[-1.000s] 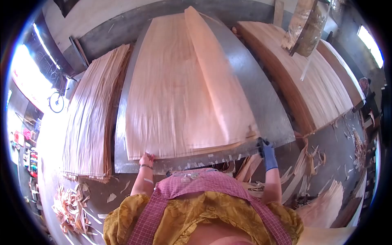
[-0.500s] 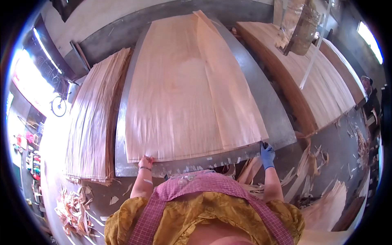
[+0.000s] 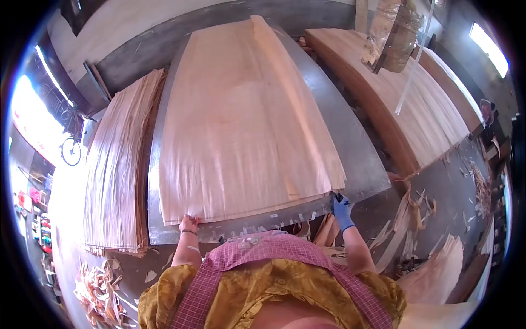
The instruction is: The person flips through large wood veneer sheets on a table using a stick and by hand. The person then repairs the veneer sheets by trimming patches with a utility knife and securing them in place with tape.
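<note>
A wide, pale wood veneer sheet [image 3: 235,120] lies over a grey metal-topped table [image 3: 356,137], with a raised fold running along its right part. My bare left hand [image 3: 189,223] pinches the sheet's near left corner, fingers closed on the edge. At the near right corner my right hand [image 3: 340,206], in a blue and black glove, is closed on the sheet's edge. The near edge of the veneer lies between the two hands, just above the table's front rim.
A stack of veneer [image 3: 120,164] stands to the left and another stack [image 3: 394,98] to the right. Wood scraps [image 3: 99,290] lie on the floor at the lower left, and long strips [image 3: 402,225] at the right. A plastic-wrapped post [image 3: 392,35] hangs over the right stack.
The sheet's right part spread to the right, then its near right corner shifted back left with my right hand. My left hand stays at the left corner. The view has shifted slightly.
</note>
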`<state>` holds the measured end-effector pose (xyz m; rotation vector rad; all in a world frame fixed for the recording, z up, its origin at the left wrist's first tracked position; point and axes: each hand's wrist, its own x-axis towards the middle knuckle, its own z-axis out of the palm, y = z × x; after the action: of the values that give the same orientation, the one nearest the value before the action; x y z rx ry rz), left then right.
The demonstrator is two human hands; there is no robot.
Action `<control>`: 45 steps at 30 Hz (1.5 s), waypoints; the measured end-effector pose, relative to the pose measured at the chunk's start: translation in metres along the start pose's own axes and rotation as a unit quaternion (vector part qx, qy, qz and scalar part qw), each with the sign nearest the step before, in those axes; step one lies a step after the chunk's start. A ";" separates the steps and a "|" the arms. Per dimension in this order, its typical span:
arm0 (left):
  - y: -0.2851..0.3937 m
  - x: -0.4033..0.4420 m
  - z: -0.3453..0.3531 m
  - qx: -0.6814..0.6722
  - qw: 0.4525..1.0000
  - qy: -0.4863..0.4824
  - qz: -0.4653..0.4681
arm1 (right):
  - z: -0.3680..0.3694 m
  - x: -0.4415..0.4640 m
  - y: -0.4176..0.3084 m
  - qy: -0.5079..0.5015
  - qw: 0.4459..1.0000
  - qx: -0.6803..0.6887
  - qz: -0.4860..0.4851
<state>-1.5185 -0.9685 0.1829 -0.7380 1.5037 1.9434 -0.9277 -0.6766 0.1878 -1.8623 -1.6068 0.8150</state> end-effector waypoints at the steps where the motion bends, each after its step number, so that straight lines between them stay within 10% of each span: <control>1: 0.003 0.001 -0.001 0.000 1.000 0.004 -0.002 | 0.006 -0.001 -0.008 -0.011 0.999 0.043 0.023; 5: 0.003 0.004 -0.006 0.005 1.000 -0.028 0.006 | -0.051 -0.007 -0.041 -0.045 0.978 0.158 0.133; 12: 0.001 0.000 -0.002 0.006 1.000 0.006 0.007 | -0.146 -0.020 0.035 0.141 0.964 -0.218 -0.054; 19: 0.006 0.005 -0.010 0.008 0.999 -0.046 0.007 | -0.224 -0.010 0.106 0.185 0.927 -0.313 0.095; 33: 0.025 -0.010 0.004 -0.014 0.998 0.014 0.061 | 0.016 -0.041 -0.103 0.010 0.984 -0.163 -0.077; 45: 0.018 -0.014 -0.053 0.010 0.990 0.130 0.049 | 0.064 -0.071 -0.092 -0.066 0.965 -0.231 -0.103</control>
<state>-1.5174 -1.0249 0.1934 -0.9545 1.7389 1.9594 -1.0430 -0.7327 0.2195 -1.9256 -2.1795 0.5107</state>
